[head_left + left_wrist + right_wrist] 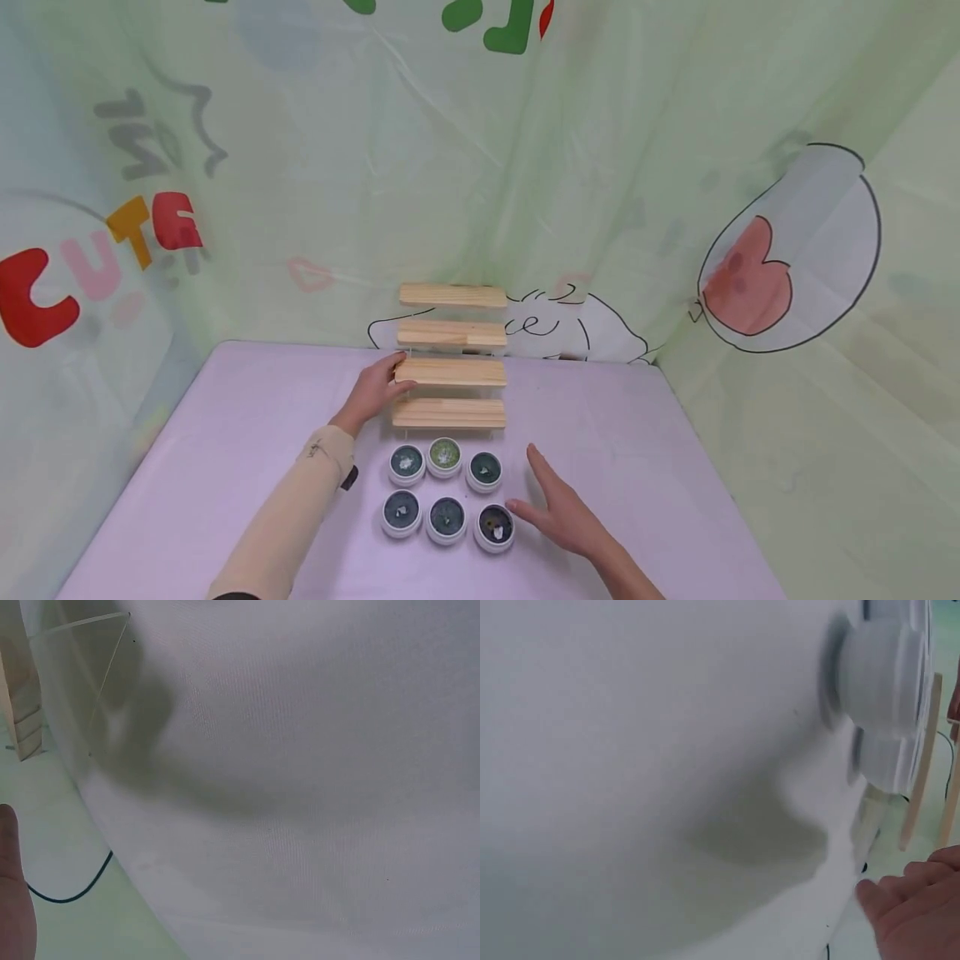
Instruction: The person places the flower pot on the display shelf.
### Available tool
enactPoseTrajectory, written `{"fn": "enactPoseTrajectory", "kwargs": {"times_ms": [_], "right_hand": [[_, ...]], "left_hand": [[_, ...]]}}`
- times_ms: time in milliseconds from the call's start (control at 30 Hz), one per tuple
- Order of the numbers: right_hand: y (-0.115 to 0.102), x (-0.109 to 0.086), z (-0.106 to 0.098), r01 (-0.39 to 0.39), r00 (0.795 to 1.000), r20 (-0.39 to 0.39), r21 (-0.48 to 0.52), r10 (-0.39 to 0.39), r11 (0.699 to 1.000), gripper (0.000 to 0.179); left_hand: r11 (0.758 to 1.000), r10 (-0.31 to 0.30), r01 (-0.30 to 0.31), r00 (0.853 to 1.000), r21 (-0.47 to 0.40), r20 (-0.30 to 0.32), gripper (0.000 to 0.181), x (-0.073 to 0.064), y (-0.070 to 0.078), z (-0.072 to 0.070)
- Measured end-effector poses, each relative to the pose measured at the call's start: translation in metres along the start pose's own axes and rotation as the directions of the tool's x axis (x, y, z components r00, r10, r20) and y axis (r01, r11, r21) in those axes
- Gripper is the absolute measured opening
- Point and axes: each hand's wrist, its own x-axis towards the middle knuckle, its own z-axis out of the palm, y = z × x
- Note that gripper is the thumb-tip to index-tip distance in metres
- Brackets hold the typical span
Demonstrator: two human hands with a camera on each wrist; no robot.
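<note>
A tiered display stand with wooden shelves (450, 372) stands toward the back of the table. My left hand (367, 393) grips the left end of one of its middle shelves, thumb at the front and fingers at the back edge. In the left wrist view only part of that hand (15, 889) shows, near a wooden shelf end (24, 712). Several round white jars with dark or green contents, such as the green one (445, 455), sit in two rows before the stand. My right hand (558, 512), fingers extended and holding nothing, hovers right of the dark front-right jar (495, 527).
A pale lilac cloth covers the table (600, 433). Printed curtains (637, 208) hang behind and at both sides, close to the stand's back. White jar walls (881, 675) rise beside the right hand in the right wrist view.
</note>
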Motion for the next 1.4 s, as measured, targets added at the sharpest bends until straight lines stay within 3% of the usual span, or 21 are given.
{"fn": "enactPoseTrajectory", "kwargs": {"times_ms": [167,400,667,767,1067,1267,1400], "right_hand": [[0.006,-0.016,0.014,0.038,0.999,0.008,0.034,-0.038,0.999,0.098],[0.010,-0.032,0.030,0.153,0.988,0.023,0.025,-0.154,0.988,0.094],[0.018,-0.035,0.046,0.261,0.965,-0.027,0.052,-0.259,0.964,0.072],[0.019,-0.035,0.049,0.256,0.966,-0.053,0.084,-0.253,0.963,0.068],[0.015,-0.034,0.057,0.182,0.983,-0.063,0.323,-0.171,0.929,0.067],[0.012,-0.032,0.052,0.169,0.985,-0.081,0.306,-0.151,0.937,0.066],[0.006,-0.026,0.038,0.141,0.990,-0.052,0.312,-0.131,0.940,0.068]], "left_hand": [[0.999,-0.045,0.046,0.999,-0.005,0.006,0.069,0.001,0.001,-0.001],[0.999,-0.049,0.048,0.999,0.000,0.009,0.068,0.001,0.005,0.000],[0.999,-0.049,0.049,0.999,0.002,0.018,0.068,-0.001,0.007,-0.001],[0.999,-0.053,0.053,0.998,0.003,0.022,0.069,0.001,0.002,0.001],[0.999,-0.053,0.053,0.999,0.002,0.005,0.068,0.001,0.002,-0.001],[0.998,-0.059,0.059,0.998,0.024,0.007,0.068,0.001,0.003,-0.002],[0.997,-0.072,0.072,0.997,0.036,0.009,0.068,0.001,0.004,-0.003]]}}
